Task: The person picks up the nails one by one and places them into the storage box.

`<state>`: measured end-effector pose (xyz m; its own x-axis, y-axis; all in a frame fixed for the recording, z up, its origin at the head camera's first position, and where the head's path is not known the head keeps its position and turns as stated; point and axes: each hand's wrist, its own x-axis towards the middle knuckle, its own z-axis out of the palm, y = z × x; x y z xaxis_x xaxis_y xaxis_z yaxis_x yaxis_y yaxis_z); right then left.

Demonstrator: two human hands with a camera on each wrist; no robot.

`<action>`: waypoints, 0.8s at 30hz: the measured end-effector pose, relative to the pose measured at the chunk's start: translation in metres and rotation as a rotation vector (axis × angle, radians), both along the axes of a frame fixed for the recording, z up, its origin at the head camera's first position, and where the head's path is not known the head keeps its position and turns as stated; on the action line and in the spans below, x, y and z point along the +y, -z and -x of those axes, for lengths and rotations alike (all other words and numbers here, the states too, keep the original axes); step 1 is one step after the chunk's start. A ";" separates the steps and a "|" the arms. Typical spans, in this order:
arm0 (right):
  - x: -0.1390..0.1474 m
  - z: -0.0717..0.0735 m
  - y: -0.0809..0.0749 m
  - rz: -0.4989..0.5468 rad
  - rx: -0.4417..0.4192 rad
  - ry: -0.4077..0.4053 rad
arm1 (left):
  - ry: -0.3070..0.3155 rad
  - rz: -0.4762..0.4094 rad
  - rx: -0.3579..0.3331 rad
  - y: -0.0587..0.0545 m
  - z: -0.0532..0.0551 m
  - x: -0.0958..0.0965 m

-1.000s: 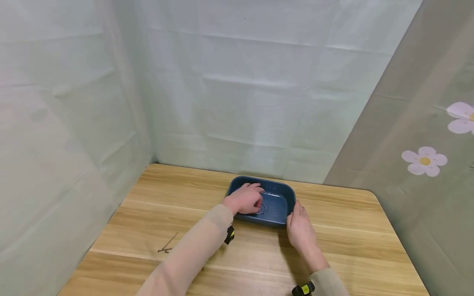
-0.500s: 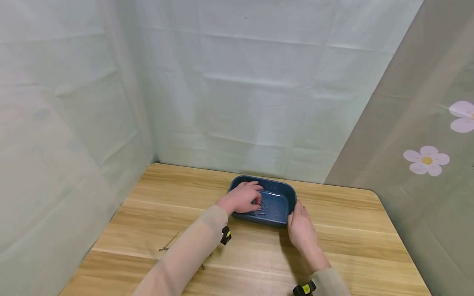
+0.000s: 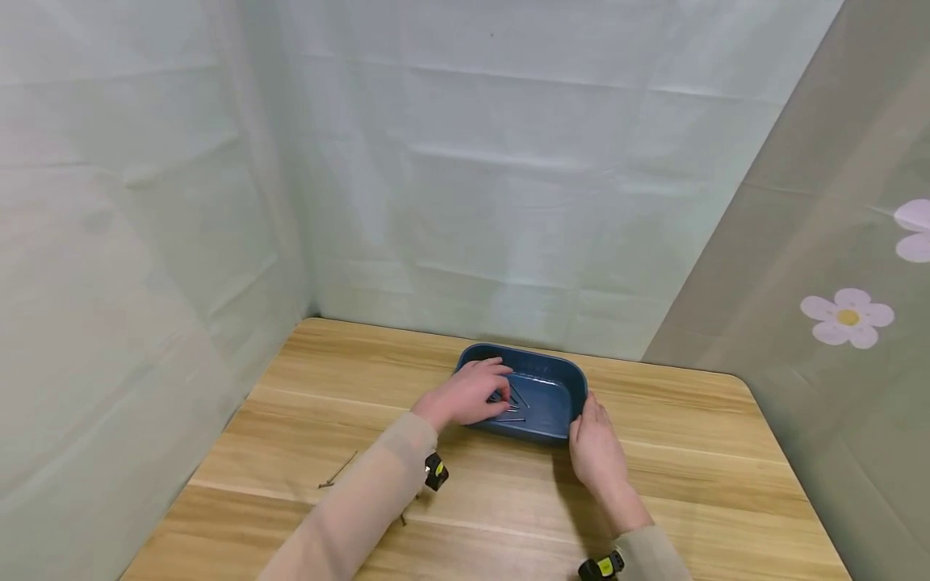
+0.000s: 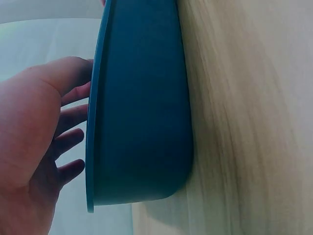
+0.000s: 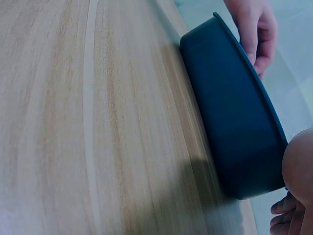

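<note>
A dark blue plastic box [image 3: 548, 403] stands near the back of the wooden table, with several thin metal nails [image 3: 511, 420] lying in its left part. Over its left end is my left hand [image 3: 468, 393], fingers loosely bent and spread apart, with nothing seen between them. In the left wrist view, the fingertips of that hand [image 4: 49, 117] reach past the rim, partly hidden by the box wall. My right hand [image 3: 597, 448] holds the box's near right corner, thumb toward the front and fingers along the right end.
More nails [image 3: 338, 470] lie on the table [image 3: 697, 468] left of my left sleeve. Another nail [image 3: 403, 520] shows just right of that sleeve, partly covered by it. Pale curtains [image 3: 465, 177] enclose the table at the back and sides.
My left hand has drawn slightly back toward the left, showing more of the nails in the box. Its sleeve now covers more of the table nails. The right hand keeps its place.
</note>
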<state>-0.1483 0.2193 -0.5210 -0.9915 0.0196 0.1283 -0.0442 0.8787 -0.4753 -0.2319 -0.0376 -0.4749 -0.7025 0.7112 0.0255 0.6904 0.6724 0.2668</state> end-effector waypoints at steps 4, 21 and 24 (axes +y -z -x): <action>0.002 0.002 0.000 -0.005 0.009 -0.004 | -0.013 -0.069 0.006 0.001 -0.006 -0.004; -0.003 -0.008 0.007 0.017 0.011 0.013 | -0.209 -0.422 -0.066 0.015 -0.063 -0.087; -0.002 -0.006 0.006 0.019 0.014 0.011 | -0.238 -0.454 -0.012 0.017 -0.070 -0.107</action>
<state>-0.1418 0.2173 -0.5270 -0.9893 0.0329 0.1419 -0.0415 0.8700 -0.4912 -0.1619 -0.1450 -0.4916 -0.8460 0.4504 0.2854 0.5271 0.6253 0.5755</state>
